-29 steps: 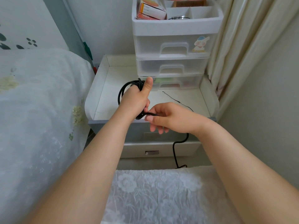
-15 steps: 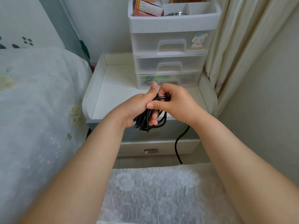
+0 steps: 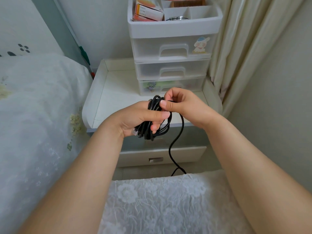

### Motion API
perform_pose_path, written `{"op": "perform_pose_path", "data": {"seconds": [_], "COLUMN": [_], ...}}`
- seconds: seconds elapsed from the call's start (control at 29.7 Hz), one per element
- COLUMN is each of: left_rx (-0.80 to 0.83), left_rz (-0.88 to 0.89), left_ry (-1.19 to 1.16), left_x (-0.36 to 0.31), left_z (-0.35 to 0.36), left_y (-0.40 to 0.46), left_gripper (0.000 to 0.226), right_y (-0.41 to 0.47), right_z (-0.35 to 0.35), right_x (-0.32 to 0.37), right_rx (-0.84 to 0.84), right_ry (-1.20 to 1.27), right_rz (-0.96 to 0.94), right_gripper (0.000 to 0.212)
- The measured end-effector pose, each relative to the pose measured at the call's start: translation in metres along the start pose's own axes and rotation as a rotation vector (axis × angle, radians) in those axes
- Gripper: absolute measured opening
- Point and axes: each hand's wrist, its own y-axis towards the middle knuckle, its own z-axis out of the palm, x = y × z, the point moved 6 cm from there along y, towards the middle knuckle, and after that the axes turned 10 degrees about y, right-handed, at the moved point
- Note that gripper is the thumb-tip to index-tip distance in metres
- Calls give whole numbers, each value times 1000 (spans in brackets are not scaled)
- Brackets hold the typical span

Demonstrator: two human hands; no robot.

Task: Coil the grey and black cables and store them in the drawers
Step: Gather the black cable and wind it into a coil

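Black cable (image 3: pixel 154 119): centre of frame, wound into several loops, gathered in a bundle above the front edge of the nightstand.
Clear plug (image 3: pixel 135 132): one cable end, poking out at the lower left of the bundle.
Loose tail (image 3: pixel 175 141): hangs from the right of the bundle, curves down to the lower centre, disappears behind the white fabric.
Left hand (image 3: pixel 135 120): wrapped around the bundle, thumb laid across the loops, fingers curled beneath.
Right hand (image 3: pixel 182 105): just right of the bundle, thumb and forefinger pinching a strand at the top of the loops.
Step in hand: judged to be laying one more loop onto the coil.
Doing it well: keep each loop the same size, feed the tail without twisting, keep the left grip firm so earlier loops do not spring out.
Nightstand (image 3: pixel 118 92): white top, mid-frame, behind the hands.
Drawers (image 3: pixel 172 65): translucent stack, upper centre, all closed.
Grey cable: not visible.
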Motion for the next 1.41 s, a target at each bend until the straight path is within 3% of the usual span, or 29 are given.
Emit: {"op": "perform_pose_path", "data": {"seconds": [0.1, 0.27, 0.4, 0.47, 0.61, 0.71, 0.77, 0.84, 0.94, 1.04, 1.18, 1.28, 1.41], "left_rx": [-61, -125, -132, -86, 30, 102, 7, -205, -517, -710, -892, -989, -1098], "left_rz": [0, 8, 6, 8, 50, 127, 186, 264, 358, 376, 393, 357, 207], "left_ry": [-1, -5, -11, -46, -158, -378, -519, -627, -790, -908, -978, -1029, -929], "left_x": [-2, -4, -8, -12, -16, -23, -27, -29, -27, -21, -14, -8, 3], "left_z": [-1, 0, 4, 8, 15, 17, 10, -4, -29, -50, -64, -71, -77], "left_y": [-2, -3, -6, -8, -12, -13, -10, -7, -11, -18, -28, -34, -40], "left_gripper": [15, 24, 31, 31, 18, 17, 18, 23, 26, 27, 32, 34, 31], "right_y": [1, 2, 4, 4, 4, 3, 6, 8, 9, 5, 0, -2, -7], "right_z": [0, -3, -13, -14, -19, -27, -24, -10, 18, 41, 49, 53, 69], "right_x": [1, 5, 5, 5, -1, -5, -9, -13, -29, -39, -28, -19, -10], "right_rx": [-18, -16, -157, -156, 49, -6, -90, -141, -106, -64, -146, -153, -145], "right_ry": [6, 24, -237, -290, 155, 210, 37, -50, -151, -428, -843, -937, -1004], "right_rz": [-17, -64, -92, -85, -3, 39, 55, 73, 151, 174, 26, -108, -371], "right_gripper": [21, 22, 47, 48, 45, 50, 49, 33, 22, 21, 28, 23, 20]}}
